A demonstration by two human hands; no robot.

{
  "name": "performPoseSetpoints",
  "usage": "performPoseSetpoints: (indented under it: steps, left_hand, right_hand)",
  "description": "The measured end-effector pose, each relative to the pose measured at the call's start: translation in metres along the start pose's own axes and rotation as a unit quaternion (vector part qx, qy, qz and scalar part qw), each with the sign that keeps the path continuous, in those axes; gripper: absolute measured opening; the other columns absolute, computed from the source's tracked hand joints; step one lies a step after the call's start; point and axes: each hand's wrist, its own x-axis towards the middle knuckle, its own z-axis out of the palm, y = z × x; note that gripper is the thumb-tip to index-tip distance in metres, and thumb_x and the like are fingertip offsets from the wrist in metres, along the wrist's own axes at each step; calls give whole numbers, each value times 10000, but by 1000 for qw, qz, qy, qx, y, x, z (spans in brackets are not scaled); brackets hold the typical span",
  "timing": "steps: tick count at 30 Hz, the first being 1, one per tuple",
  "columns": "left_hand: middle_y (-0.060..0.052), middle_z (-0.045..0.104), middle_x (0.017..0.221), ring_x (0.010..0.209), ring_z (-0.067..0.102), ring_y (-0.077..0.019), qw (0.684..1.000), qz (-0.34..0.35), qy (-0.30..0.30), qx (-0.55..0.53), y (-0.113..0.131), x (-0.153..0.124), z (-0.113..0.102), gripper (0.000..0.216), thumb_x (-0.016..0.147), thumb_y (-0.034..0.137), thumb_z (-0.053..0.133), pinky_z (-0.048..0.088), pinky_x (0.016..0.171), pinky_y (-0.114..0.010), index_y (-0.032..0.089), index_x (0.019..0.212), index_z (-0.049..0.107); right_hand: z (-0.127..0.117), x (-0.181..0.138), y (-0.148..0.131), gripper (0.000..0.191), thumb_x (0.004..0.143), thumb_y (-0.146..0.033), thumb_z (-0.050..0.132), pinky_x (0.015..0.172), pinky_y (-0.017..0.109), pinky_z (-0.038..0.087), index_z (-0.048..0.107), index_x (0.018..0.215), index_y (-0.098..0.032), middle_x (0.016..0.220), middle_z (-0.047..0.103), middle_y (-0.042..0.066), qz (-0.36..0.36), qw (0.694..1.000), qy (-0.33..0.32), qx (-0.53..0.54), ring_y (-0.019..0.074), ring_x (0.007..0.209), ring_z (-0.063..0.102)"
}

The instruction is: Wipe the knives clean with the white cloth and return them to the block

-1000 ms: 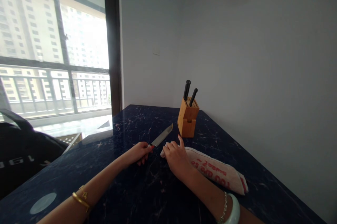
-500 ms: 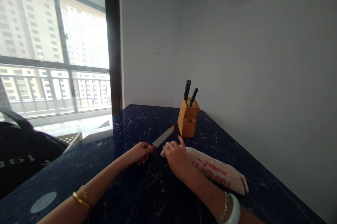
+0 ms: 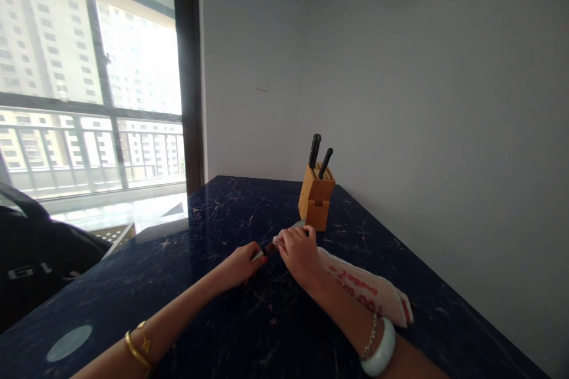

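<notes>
Left hand (image 3: 242,263), fingers closed on a knife (image 3: 299,225) handle, steadies it on the dark surface (image 3: 213,308). Right hand (image 3: 300,251) fingers pinch a cloth (image 3: 364,293) over the blade, apparently wiping. A block (image 3: 316,201) stands just beyond.

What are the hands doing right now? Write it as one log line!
left hand: holds knife | right hand: cloth pinched over blade | knife block: upright beyond hands | surface: dark table

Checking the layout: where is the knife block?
Head view: the knife block stands on the table, right of centre, just beyond the right hand.
</notes>
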Motion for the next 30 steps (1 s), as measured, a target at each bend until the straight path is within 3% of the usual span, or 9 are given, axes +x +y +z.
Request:
performPoseSetpoints:
  steps: [5, 11, 16, 21, 27, 30]
  left_hand:
    - [-27, 578, 720, 666, 535, -154, 996, 58, 35, 59, -2, 1, 5, 279, 779, 453, 395, 366, 599, -240, 187, 744, 472]
    - [-16, 565, 690, 622, 523, -148, 998, 31, 13, 60, 1, 0, 3, 306, 778, 479, 397, 337, 569, -233, 188, 737, 481]
    - [-28, 585, 727, 658, 536, -159, 997, 44, 13, 66, 4, -2, 2, 299, 786, 466, 384, 346, 601, -238, 192, 740, 495]
    - [-26, 581, 709, 647, 535, -163, 997, 34, 3, 73, 4, -1, 1, 308, 784, 467, 375, 335, 568, -238, 189, 731, 497]
    - [-28, 579, 717, 664, 534, -162, 998, 30, 2, 63, 3, 0, 0, 342, 781, 485, 370, 338, 582, -237, 178, 733, 511]
    - [-20, 572, 708, 658, 525, -158, 998, 22, -5, 56, 2, 0, 0, 359, 778, 499, 366, 330, 561, -230, 177, 745, 521]
  right_hand:
    - [2, -2, -8, 100, 855, -221, 422, 804, 318, 234, 499, 798, -194, 793, 578, 5, -78, 996, -39, 28, 150, 820, 469]
    - [0, 1, -4, 146, 865, -197, 390, 782, 332, 233, 499, 768, -186, 756, 571, 11, -10, 999, -24, -24, 153, 797, 469]
    - [3, -1, -10, 158, 869, -186, 380, 758, 319, 245, 490, 755, -190, 747, 565, 8, -66, 997, -41, 3, 156, 785, 457]
    - [3, 1, -5, 157, 864, -195, 383, 765, 341, 238, 498, 759, -178, 748, 567, 27, -22, 999, -30, -15, 170, 788, 450]
    - [8, 0, 0, 86, 833, -185, 432, 734, 314, 246, 491, 770, -187, 779, 571, 10, -74, 995, -66, 12, 158, 801, 453]
    - [7, 2, 8, 86, 833, -197, 431, 725, 328, 236, 493, 775, -182, 784, 574, 25, -30, 997, -63, -22, 172, 805, 450]
